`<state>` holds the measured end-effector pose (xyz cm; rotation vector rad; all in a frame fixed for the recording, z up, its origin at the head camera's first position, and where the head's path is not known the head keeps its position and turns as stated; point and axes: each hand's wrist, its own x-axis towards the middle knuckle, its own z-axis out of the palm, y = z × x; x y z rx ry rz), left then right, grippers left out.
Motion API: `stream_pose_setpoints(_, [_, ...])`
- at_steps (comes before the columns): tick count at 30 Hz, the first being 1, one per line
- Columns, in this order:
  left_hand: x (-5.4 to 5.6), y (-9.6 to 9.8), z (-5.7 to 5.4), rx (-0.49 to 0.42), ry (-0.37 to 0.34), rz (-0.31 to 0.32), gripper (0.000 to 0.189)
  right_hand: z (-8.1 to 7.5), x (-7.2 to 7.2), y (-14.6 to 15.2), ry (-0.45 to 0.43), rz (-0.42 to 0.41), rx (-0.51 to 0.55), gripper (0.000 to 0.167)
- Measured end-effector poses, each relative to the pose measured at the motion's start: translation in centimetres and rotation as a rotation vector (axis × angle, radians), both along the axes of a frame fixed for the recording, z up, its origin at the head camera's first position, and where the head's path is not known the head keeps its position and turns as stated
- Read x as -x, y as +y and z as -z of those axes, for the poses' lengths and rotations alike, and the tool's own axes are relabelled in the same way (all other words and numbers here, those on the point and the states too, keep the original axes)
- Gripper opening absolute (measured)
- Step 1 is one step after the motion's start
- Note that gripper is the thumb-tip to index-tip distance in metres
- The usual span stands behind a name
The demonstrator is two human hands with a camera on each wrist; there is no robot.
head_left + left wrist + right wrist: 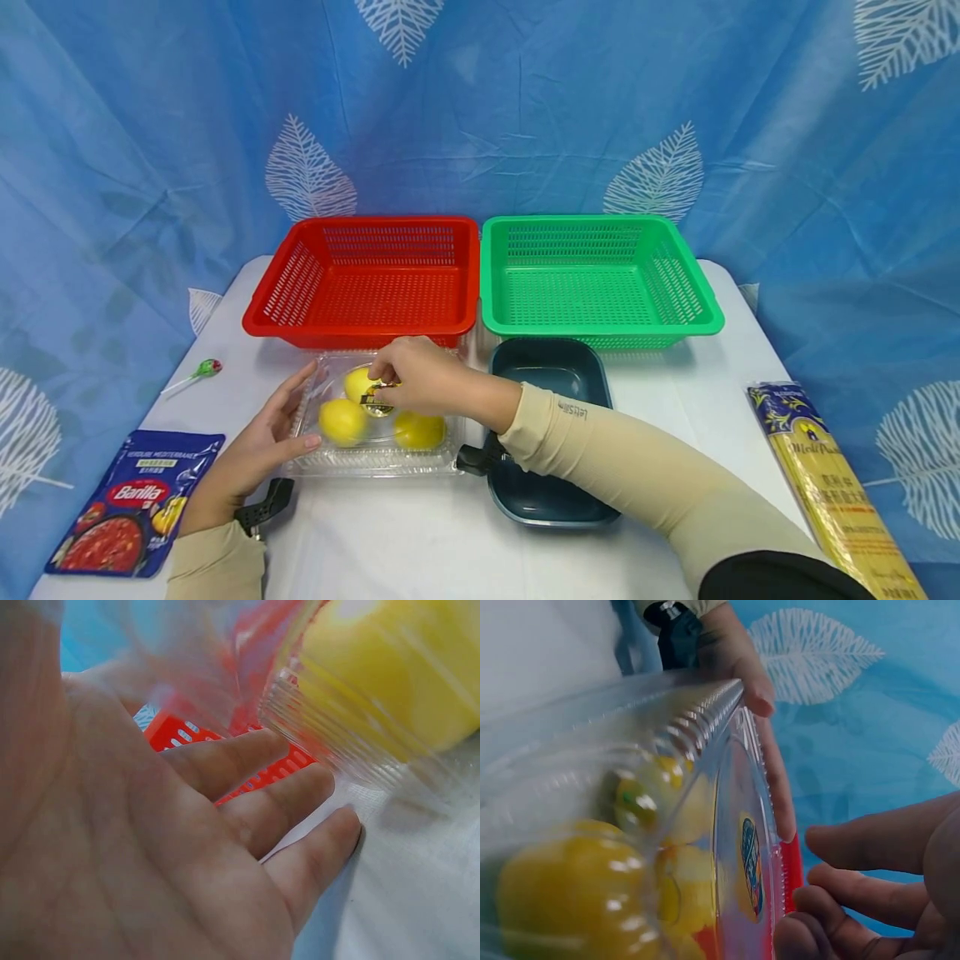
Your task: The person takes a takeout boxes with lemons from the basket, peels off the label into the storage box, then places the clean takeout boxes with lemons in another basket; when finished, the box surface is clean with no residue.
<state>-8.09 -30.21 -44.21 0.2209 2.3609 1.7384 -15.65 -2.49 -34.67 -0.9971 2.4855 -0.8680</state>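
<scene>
A clear plastic box point(375, 464) with yellow lemons point(342, 422) inside lies in front of the red basket, its lid down. On the lid is a small dark and gold sticker point(751, 866). My left hand point(258, 442) is at the box's left side, fingers spread and fairly straight, the thumb over the near left corner. In the left wrist view its fingertips point(319, 780) are right by the ribbed edge. Above the lid, my right hand point(420, 377) has loosely bent fingers close to the sticker; the right wrist view shows nothing held between them.
Behind the box stand a red basket point(390, 304) and a green basket point(577, 300). A dark blue tray point(551, 504) lies under my right forearm. A lollipop point(202, 371) and a Barilla pouch point(135, 504) are on the left, a spaghetti pack point(832, 487) on the right.
</scene>
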Motion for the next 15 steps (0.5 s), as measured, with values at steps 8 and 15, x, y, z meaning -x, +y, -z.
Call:
stream_pose_setpoints(8, [-0.04, -0.03, 0.03, 0.004, 0.005, 0.001, 0.1, 0.12, 0.08, -1.01, 0.025, 0.005, -0.123, 0.017])
stream_pose_setpoints(15, [-0.13, 0.02, -0.01, 0.04, 0.008, -0.016, 0.102, 0.51, -0.06, -1.13, 0.065, 0.03, -0.187, 0.019])
